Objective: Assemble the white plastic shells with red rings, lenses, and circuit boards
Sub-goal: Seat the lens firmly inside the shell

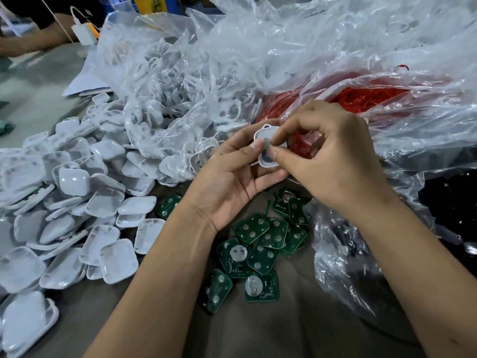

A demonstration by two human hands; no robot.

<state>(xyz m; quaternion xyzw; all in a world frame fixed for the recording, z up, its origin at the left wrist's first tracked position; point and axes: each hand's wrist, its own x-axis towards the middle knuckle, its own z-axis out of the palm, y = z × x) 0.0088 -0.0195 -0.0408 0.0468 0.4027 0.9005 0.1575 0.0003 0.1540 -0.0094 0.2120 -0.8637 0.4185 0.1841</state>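
The left hand [232, 182] is cradling a white shell [267, 147] from below, its fingers curling around the piece and the thumb pressing on the inner face near the top. The right hand [333, 156] is coming in from the other side, its thumb and forefinger pinching down on the same shell, where a dark round part is showing in the lower opening — whether that is a lens cannot be told. The shell is being held up above the table [258, 332], just in front of a clear plastic bag [387, 81] that is holding a mass of red rings [361, 99]. Beside that, another clear bag [180, 81] is spilling white shell frames toward the middle. On the left side of the table a big heap of white covers [77, 202] is lying loose, many overlapping. Under the wrists a cluster of green circuit boards [255, 244] is lying scattered, some showing round silver battery clips. At the far left edge another person's arm [33, 40] is resting on the table, near a white charger [82, 33] — with a yellow container [149, 3] standing behind.
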